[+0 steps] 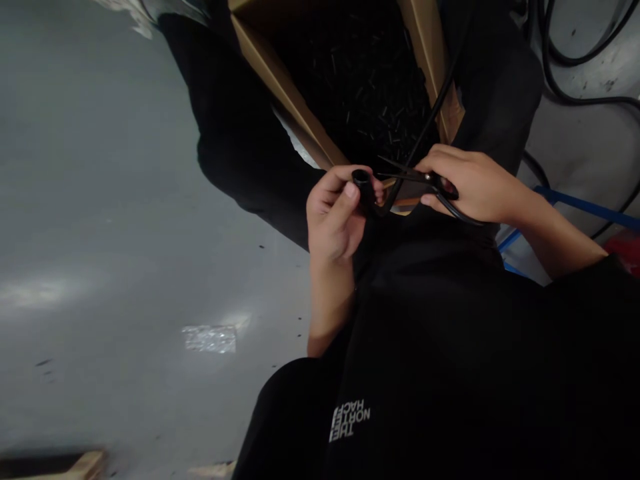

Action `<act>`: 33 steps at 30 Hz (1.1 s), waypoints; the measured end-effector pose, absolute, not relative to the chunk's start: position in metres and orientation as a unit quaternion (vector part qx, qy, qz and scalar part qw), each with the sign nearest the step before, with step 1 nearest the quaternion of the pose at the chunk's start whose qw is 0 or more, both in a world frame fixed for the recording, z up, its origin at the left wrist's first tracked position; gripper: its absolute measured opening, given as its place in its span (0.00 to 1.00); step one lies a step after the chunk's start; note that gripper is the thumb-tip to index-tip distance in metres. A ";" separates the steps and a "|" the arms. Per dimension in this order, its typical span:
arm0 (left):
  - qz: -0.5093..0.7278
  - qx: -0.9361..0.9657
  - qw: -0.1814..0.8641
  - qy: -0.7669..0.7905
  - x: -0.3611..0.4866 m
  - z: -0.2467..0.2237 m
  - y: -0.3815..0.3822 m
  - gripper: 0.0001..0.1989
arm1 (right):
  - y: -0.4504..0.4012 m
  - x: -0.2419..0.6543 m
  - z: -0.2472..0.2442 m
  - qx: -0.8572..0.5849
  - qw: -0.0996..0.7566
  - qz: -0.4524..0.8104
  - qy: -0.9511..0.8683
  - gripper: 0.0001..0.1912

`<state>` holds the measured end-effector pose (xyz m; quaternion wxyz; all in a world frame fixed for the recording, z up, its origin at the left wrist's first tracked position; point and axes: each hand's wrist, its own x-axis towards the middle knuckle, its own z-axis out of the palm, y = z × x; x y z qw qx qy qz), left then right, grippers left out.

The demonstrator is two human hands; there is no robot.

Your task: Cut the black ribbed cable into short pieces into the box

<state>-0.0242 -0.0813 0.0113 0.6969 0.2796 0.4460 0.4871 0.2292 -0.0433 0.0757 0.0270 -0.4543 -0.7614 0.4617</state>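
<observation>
My left hand [336, 217] pinches a short black tube end [364, 187] between thumb and fingers. A thin black cable [425, 117] runs down from the top of the view to that hand. My right hand [475, 187] grips black-handled scissors [417, 177], and their open blades point left, crossing the cable close to the tube. Below the hands, a cardboard box [285, 90] stands between my black-clad legs, holding many short black tube pieces [370, 87]. My black hoodie [425, 347] fills the lower right.
Grey painted concrete floor [150, 200] spreads to the left, with a wooden pallet edge [75, 465] at the bottom left. At the upper right lie coiled black cables [575, 87]. A blue metal frame [580, 207] and a red object [626, 250] stand at the right.
</observation>
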 end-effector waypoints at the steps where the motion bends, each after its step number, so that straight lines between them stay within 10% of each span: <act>1: 0.491 0.277 0.692 0.451 -0.024 0.012 -0.081 0.16 | -0.044 0.230 0.079 -0.454 0.014 0.448 -0.770 0.20; 20: 0.462 0.312 0.686 0.468 -0.009 -0.014 -0.089 0.27 | -0.049 0.221 0.099 -0.471 -0.067 0.381 -0.793 0.20; 33: 0.424 0.442 0.717 0.332 -0.028 0.017 -0.090 0.17 | -0.046 0.216 0.118 -0.330 -0.012 0.325 -0.886 0.19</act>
